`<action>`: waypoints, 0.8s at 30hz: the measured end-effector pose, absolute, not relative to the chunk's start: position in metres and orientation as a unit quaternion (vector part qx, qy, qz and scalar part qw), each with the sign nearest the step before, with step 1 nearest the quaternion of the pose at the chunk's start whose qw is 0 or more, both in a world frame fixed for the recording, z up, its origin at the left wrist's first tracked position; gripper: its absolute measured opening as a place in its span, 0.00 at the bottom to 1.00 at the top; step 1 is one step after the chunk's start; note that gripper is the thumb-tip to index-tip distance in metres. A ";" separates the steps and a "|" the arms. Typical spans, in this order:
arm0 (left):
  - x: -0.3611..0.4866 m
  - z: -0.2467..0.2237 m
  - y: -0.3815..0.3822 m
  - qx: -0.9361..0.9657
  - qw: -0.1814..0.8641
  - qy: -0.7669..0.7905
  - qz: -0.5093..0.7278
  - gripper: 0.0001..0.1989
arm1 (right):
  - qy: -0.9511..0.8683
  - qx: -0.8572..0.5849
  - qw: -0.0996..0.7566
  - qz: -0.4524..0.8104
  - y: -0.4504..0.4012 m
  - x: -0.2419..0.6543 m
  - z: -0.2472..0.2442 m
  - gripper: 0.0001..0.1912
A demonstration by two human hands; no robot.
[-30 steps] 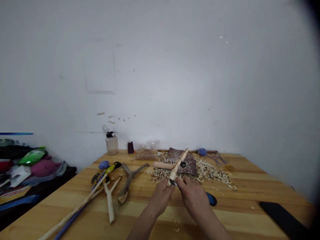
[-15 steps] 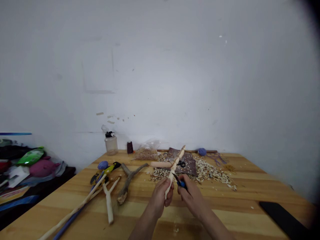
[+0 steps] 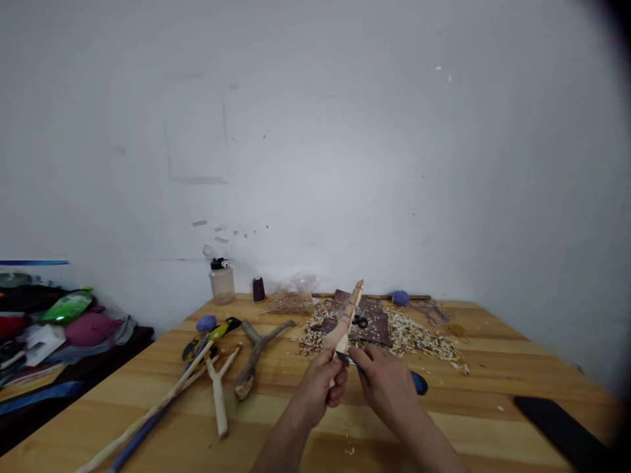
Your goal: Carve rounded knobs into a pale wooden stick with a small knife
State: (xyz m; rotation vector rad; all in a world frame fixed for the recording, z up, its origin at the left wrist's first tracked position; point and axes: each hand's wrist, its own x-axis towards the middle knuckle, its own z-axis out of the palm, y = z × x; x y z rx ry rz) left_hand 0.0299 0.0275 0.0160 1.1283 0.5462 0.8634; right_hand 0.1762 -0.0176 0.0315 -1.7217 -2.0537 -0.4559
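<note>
My left hand (image 3: 319, 384) is closed around the lower end of a peeled, pale forked stick (image 3: 348, 318). The stick points up and away, and its two branches nearly line up from here. My right hand (image 3: 387, 384) grips a knife (image 3: 419, 383) with a blue and black handle. The handle's end sticks out on the right of that hand. The dark blade lies against the stick just above my left thumb. Behind the stick, a pair of black-handled scissors (image 3: 361, 321) rests on a brown sheet (image 3: 377, 325) strewn with wood shavings.
Wood shavings (image 3: 424, 341) are heaped at the back. To the left lie a grey forked branch (image 3: 256, 355), a peeled forked stick (image 3: 218, 394) and long sticks (image 3: 142, 420). A bottle (image 3: 222, 286), a thread spool (image 3: 258, 290) and a bag (image 3: 292, 299) stand near the wall. A black flat object (image 3: 557, 427) lies at right.
The forked stick has been turned in my left hand, so its left branch no longer points sideways. My right hand has rotated the knife, bringing its blade across the stick lower down.
</note>
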 end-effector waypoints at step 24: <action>0.026 0.024 0.027 0.491 0.743 0.288 0.351 0.16 | -0.734 -0.640 0.146 -0.173 -0.018 0.175 0.037 0.14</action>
